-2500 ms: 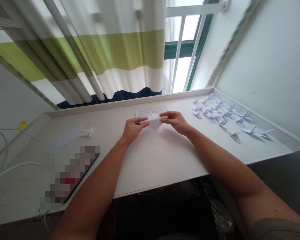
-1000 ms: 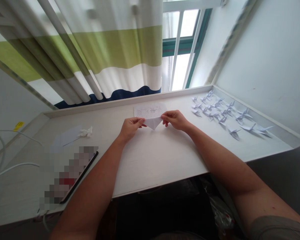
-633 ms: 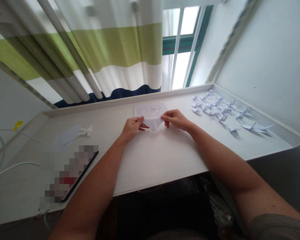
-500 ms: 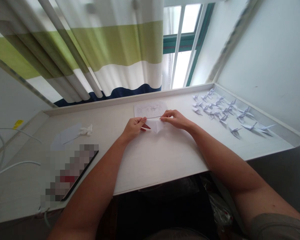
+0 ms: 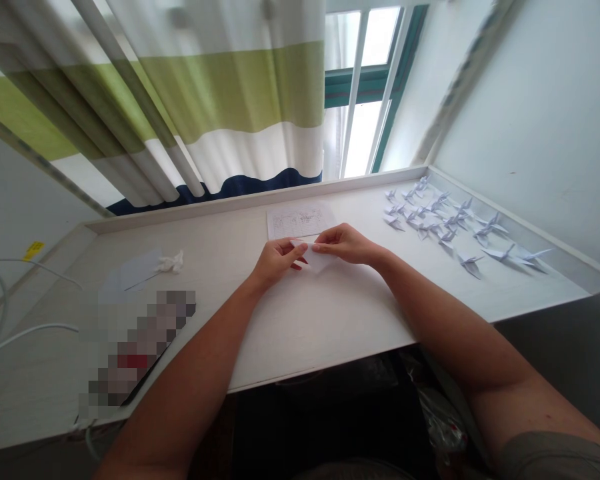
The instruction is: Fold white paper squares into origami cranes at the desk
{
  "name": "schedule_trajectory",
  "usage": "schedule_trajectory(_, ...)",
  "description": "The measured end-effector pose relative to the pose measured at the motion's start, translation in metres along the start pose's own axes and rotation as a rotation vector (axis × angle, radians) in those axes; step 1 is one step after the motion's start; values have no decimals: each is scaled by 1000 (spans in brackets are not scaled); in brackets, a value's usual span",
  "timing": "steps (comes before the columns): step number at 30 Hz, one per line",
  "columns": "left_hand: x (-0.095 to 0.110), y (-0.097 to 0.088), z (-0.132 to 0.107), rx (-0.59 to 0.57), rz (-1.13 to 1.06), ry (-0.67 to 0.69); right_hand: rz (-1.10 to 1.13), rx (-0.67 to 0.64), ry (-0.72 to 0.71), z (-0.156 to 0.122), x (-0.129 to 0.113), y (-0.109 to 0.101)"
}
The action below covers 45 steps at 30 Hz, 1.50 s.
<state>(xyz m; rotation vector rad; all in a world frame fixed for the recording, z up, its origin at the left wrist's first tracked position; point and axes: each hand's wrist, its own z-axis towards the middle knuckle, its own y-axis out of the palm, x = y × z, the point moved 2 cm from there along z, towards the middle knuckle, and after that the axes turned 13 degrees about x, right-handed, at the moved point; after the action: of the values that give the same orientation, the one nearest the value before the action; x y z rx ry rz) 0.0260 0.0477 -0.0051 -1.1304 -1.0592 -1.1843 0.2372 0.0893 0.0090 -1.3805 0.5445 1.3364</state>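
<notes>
A small piece of folded white paper [image 5: 321, 260] is held just above the table between both hands. My left hand [image 5: 281, 259] pinches its left edge with thumb and fingers. On the other side my right hand [image 5: 344, 244] grips the upper right part, its thumb close to the left thumb. Fingers cover much of the paper, so its exact folds cannot be made out. Behind the hands lies a printed sheet [image 5: 295, 219] with line drawings. Several folded white paper cranes [image 5: 450, 220] stand grouped on the right side of the table.
The white table [image 5: 310, 333] has a raised rim at the back and right. To the left lie loose paper sheets [image 5: 125, 273], a crumpled tissue [image 5: 170, 262] and a blurred-out flat device [image 5: 145, 350]. White cables [image 5: 35, 327] run in from the left. A curtain [image 5: 230, 100] hangs behind.
My hands have come closer together on the paper. The right hand moved left, the left hand slightly right, and the paper's visible part is smaller.
</notes>
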Motion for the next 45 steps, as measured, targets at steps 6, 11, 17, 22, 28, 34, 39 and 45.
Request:
schedule_trajectory(6, -2, -1, 2, 37, -45, -3, 41, 1, 0, 1, 4, 6)
schedule_trajectory(11, -2, -2, 3, 24, -48, -16, 30, 39, -1, 2, 6, 3)
schedule_trajectory(17, -1, -6, 3, 40, -21, -31, 21, 56, 4, 2, 6, 2)
schedule_trajectory(22, 2, -7, 2, 42, 9, -54, 9, 60, -4, 2, 5, 2)
schedule_trajectory(28, 2, -6, 3, 68, 15, -16, 15, 37, -6, -1, 0, 3)
schedule_trajectory(34, 4, -7, 4, 81, 39, 10, 34, -4, -24, -2, 0, 3)
schedule_trajectory(39, 4, -5, 1, 6, 53, 10, 27, 43, -56, -1, 2, 7)
schedule_trajectory(45, 2, -8, 4, 65, 17, -17, 89, 68, 37, 0, -1, 2)
